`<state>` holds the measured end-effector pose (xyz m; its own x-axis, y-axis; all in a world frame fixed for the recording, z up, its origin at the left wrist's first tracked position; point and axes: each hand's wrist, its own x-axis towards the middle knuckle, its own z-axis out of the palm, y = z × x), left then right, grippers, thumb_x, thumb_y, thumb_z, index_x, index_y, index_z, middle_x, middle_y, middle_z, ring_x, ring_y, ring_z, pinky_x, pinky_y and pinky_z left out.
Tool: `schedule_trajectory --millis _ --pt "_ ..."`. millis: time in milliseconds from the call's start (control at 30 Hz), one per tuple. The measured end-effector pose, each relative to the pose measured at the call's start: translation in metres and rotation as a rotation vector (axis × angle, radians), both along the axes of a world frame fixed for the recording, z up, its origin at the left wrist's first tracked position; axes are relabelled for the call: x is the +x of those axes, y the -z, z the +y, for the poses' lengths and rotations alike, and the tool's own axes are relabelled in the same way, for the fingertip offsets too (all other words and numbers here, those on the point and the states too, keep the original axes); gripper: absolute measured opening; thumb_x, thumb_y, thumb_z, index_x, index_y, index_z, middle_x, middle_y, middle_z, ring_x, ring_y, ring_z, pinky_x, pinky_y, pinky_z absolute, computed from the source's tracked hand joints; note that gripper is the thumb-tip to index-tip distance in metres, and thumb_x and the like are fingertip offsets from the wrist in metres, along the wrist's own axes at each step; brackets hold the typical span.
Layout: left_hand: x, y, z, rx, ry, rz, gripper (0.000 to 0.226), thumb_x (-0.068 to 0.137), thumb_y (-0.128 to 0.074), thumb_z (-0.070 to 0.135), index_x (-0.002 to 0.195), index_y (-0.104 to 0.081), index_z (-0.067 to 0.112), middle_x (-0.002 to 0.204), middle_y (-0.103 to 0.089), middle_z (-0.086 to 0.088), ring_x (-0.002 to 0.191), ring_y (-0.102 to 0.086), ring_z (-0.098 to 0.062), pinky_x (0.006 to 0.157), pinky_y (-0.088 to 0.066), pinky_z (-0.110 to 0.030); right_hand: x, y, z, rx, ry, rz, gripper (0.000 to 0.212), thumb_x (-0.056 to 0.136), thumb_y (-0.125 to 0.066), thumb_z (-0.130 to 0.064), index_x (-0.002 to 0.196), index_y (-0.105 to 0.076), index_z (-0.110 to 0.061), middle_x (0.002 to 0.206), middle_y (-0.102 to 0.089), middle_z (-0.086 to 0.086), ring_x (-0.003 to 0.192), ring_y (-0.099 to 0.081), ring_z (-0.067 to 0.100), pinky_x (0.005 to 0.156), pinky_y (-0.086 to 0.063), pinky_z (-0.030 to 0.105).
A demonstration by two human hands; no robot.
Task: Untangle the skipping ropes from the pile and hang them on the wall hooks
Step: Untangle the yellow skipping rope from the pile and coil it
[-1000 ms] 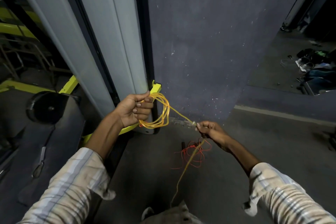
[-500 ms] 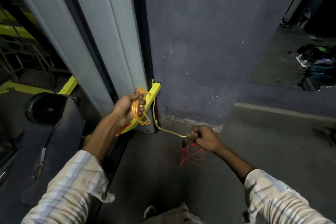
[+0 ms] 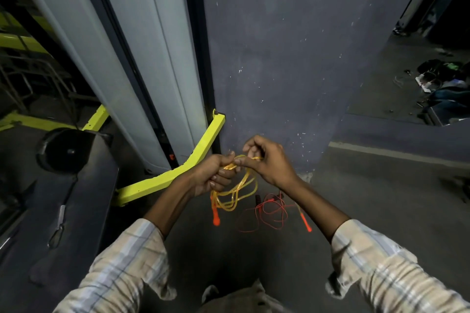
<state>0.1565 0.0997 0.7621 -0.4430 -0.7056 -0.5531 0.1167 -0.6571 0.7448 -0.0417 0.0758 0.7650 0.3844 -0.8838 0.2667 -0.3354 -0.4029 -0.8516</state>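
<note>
A yellow skipping rope (image 3: 235,189), gathered into loose coils, hangs between a person's two hands in front of a dark blue wall (image 3: 279,58), one of its orange handles (image 3: 215,216) dangling just below the coils. The left hand (image 3: 215,176) has its fingers curled round the top of the bundle, a closed grip that carries the rope's weight. The right hand (image 3: 267,160) meets it just to the right, thumb and fingers pinching a strand at the top of the coils. On the floor (image 3: 368,211) beneath, near the foot of the wall, a thinner red skipping rope (image 3: 269,213) lies in a loose snarl with an orange handle (image 3: 305,222) at its right end, apart from the yellow one. No wall hook shows in this view. The step in hand looks to be finishing the coil: it is best done by keeping the left hand's hold firm on the loops already made, feeding each new loop to the same length, and bringing both handles together so the bundle hangs evenly once a hook is reached. A loose strand could spill the coils. To the left stand a pale grey panel (image 3: 152,58) and a yellow bar (image 3: 178,173)
</note>
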Motion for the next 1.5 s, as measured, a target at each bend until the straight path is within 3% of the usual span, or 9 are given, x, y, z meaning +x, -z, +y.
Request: schedule_trajectory --millis 133,267,333,667,833,1067,1233,1400,1500 --pt "0.006 -0.009 0.004 0.016 0.099 0.033 0.038 0.103 -0.044 0.042 0.076 -0.052 0.016 0.058 -0.015 0.008 0.041 -0.010 -0.004 0.038 -0.007 -0.018 -0.012 0.018 -0.007 0.123 -0.067 -0.063 0.034 0.086 -0.079 -0.043 0.087 -0.069 -0.010 0.071 -0.062 0.007 0.064 -0.053 0.010 0.060 -0.043 0.030" --pt "0.024 -0.015 0.000 0.075 0.033 0.194 0.034 0.100 -0.047 0.038 0.075 -0.048 0.016 0.055 -0.016 0.009 0.039 -0.012 -0.003 0.035 -0.009 -0.017 -0.035 0.053 -0.012 0.249 -0.003 -0.090 0.027 0.100 -0.065 -0.028 0.079 -0.069 -0.011 0.068 -0.063 -0.003 0.067 -0.055 0.005 0.066 -0.043 0.024" --pt "0.033 -0.017 0.000 0.080 -0.011 0.218 0.032 0.099 -0.047 0.038 0.075 -0.047 0.016 0.054 -0.016 0.009 0.039 -0.011 -0.003 0.034 -0.009 -0.016 -0.049 0.075 -0.014 0.282 0.061 -0.069 0.029 0.100 -0.064 -0.036 0.080 -0.071 -0.017 0.065 -0.058 0.006 0.067 -0.051 0.010 0.065 -0.039 0.029" --pt "0.078 -0.039 -0.006 0.014 -0.115 0.319 0.035 0.103 -0.041 0.038 0.076 -0.046 0.017 0.048 -0.027 0.011 0.038 -0.013 -0.003 0.042 -0.001 -0.021 -0.100 0.141 -0.021 0.397 0.216 0.172 0.026 0.101 -0.061 -0.010 0.077 -0.068 -0.004 0.059 -0.061 -0.015 0.059 -0.052 -0.006 0.062 -0.039 0.019" --pt "0.084 -0.042 -0.007 -0.038 -0.183 0.360 0.035 0.103 -0.040 0.039 0.079 -0.048 0.016 0.053 -0.021 0.010 0.039 -0.015 -0.003 0.038 -0.009 -0.020 -0.113 0.155 -0.026 0.335 0.329 0.286 0.042 0.091 -0.067 -0.047 0.069 -0.058 -0.012 0.059 -0.051 -0.007 0.061 -0.049 0.011 0.064 -0.046 0.033" --pt "0.031 -0.017 -0.019 -0.313 -0.441 -0.202 0.033 0.104 -0.042 0.038 0.083 -0.050 0.015 0.061 -0.054 -0.005 0.039 -0.042 -0.013 0.040 -0.033 -0.019 -0.047 0.085 -0.002 0.112 0.027 0.636 0.045 0.092 -0.066 -0.053 0.069 -0.062 -0.014 0.067 -0.065 0.005 0.066 -0.064 0.018 0.064 -0.055 0.035" --pt "-0.003 0.000 -0.019 -0.402 -0.279 -0.353 0.033 0.105 -0.040 0.037 0.084 -0.045 0.013 0.078 -0.072 -0.016 0.057 -0.070 -0.026 0.053 -0.055 -0.030 -0.004 0.036 0.008 -0.025 -0.152 0.520 0.037 0.091 -0.068 -0.054 0.076 -0.066 -0.020 0.061 -0.059 0.002 0.055 -0.052 0.013 0.055 -0.043 0.034" --pt "-0.016 0.016 -0.006 -0.255 -0.120 -0.234 0.026 0.102 -0.051 0.027 0.094 -0.063 0.006 0.065 -0.065 -0.015 0.043 -0.060 -0.019 0.043 -0.049 -0.026 0.010 0.018 0.002 0.002 -0.125 0.212 0.026 0.085 -0.074 -0.051 0.088 -0.076 -0.024 0.077 -0.074 -0.005 0.073 -0.070 0.006 0.068 -0.058 0.041" --pt "-0.010 0.010 -0.001 -0.102 -0.040 -0.125 0.033 0.105 -0.039 0.032 0.080 -0.054 0.016 0.049 -0.036 0.003 0.034 -0.024 -0.005 0.035 -0.022 -0.015 0.005 0.018 -0.002 0.027 -0.071 0.094 0.030 0.079 -0.081 -0.048 0.089 -0.071 -0.021 0.076 -0.071 -0.001 0.069 -0.065 0.007 0.064 -0.055 0.037"
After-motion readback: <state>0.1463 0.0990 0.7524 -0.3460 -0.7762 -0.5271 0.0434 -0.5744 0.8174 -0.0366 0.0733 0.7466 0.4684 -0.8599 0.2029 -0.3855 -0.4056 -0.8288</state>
